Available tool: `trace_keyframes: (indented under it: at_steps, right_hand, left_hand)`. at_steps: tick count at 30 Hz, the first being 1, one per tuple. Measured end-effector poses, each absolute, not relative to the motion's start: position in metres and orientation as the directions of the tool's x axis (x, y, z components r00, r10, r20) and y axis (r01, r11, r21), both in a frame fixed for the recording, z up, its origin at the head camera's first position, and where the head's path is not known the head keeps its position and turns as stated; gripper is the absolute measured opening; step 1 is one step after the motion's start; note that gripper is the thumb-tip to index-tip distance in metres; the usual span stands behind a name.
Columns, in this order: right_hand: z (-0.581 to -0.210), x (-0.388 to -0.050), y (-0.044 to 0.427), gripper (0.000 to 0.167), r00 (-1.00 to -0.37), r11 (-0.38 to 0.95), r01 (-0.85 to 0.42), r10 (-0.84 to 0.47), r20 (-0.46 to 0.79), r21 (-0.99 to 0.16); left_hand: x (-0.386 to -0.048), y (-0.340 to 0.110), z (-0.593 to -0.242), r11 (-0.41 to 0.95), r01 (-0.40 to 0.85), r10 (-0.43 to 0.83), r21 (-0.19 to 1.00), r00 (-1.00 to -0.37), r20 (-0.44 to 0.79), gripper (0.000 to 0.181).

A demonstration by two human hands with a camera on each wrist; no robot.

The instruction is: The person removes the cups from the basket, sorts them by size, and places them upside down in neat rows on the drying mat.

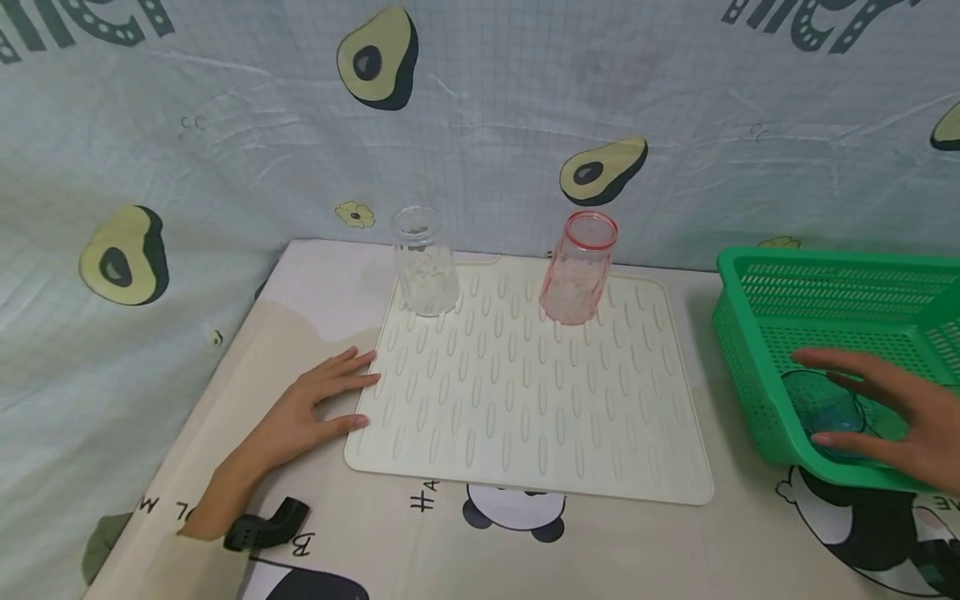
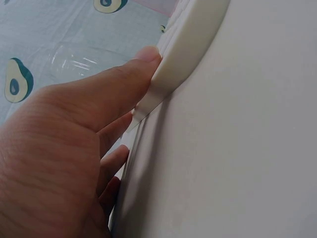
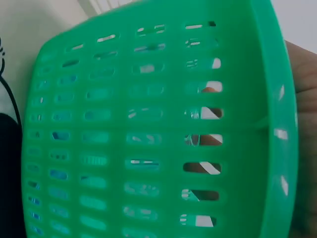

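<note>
My left hand [image 1: 303, 412] lay at the left edge of the white mat [image 1: 517, 417], with its fingers spread and my thumb on the edge. My right hand [image 1: 926, 421] was down in the green basket [image 1: 750, 367], which sat on the table [image 1: 750, 542] past the mat's right edge. Inside, near the basket's front left corner, was a see-through blue glass [image 1: 836, 412]. My thumb and fingers were wide apart around it, but I can't tell if they touched it. A clear glass [image 1: 427, 271] stood at the mat's back left corner, narrow end up. A pink glass [image 1: 577, 275] stood the same way near the back edge, closer to the right corner.
</note>
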State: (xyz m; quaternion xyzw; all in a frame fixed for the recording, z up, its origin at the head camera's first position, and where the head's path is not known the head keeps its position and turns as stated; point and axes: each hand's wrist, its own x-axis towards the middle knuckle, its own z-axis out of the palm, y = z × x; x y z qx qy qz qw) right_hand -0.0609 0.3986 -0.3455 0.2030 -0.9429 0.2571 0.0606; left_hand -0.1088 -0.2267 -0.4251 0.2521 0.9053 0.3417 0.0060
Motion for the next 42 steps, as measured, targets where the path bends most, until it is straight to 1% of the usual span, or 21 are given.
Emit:
trace_keyframes:
  at_steps: [6,8,13,17,22,25,27,30,33,39,42]
  right_hand:
    - [-0.346,-0.065,0.408,0.105,-0.889,0.797,-0.458,-0.419,0.186,-0.394]
    - [-0.346,-0.068,0.411,0.106,-0.87,0.797,-0.493,-0.459,0.181,-0.351]
    - [-0.349,-0.072,0.416,0.113,-0.831,0.78,-0.555,-0.53,0.166,-0.288]
    - [-0.349,-0.074,0.416,0.113,-0.822,0.783,-0.57,-0.544,0.169,-0.249]
    - [-0.348,-0.076,0.415,0.107,-0.823,0.802,-0.566,-0.537,0.187,-0.189]
    - [-0.347,-0.076,0.414,0.104,-0.823,0.805,-0.565,-0.531,0.203,-0.182]
    - [-0.346,-0.076,0.413,0.102,-0.825,0.806,-0.56,-0.522,0.217,-0.193]
    - [-0.342,-0.075,0.412,0.099,-0.83,0.797,-0.552,-0.497,0.254,-0.245]
    - [-0.336,-0.075,0.412,0.099,-0.83,0.792,-0.548,-0.474,0.295,-0.269]
    - [-0.322,-0.073,0.415,0.1,-0.821,0.819,-0.536,-0.448,0.354,-0.206]
    - [-0.318,-0.073,0.417,0.101,-0.831,0.841,-0.506,-0.414,0.373,-0.194]
  left_hand:
    - [-0.109,-0.226,-0.423,0.637,0.447,0.456,0.628,-0.875,0.16,0.056]
    - [-0.109,-0.226,-0.423,0.638,0.445,0.456,0.628,-0.876,0.159,0.056]
    - [-0.109,-0.226,-0.424,0.636,0.447,0.459,0.628,-0.874,0.158,0.056]
    - [-0.109,-0.227,-0.425,0.633,0.451,0.461,0.629,-0.873,0.161,0.055]
    - [-0.109,-0.227,-0.426,0.636,0.445,0.458,0.63,-0.875,0.155,0.055]
    - [-0.109,-0.227,-0.426,0.637,0.441,0.457,0.633,-0.877,0.151,0.055]
    - [-0.109,-0.227,-0.426,0.637,0.438,0.455,0.635,-0.878,0.149,0.055]
    - [-0.109,-0.226,-0.425,0.639,0.428,0.45,0.639,-0.882,0.141,0.056]
    - [-0.109,-0.224,-0.423,0.655,0.408,0.439,0.636,-0.89,0.119,0.057]
    - [-0.108,-0.219,-0.412,0.682,0.345,0.41,0.645,-0.91,0.053,0.057]
    - [-0.107,-0.216,-0.406,0.691,0.338,0.389,0.639,-0.919,0.065,0.054]
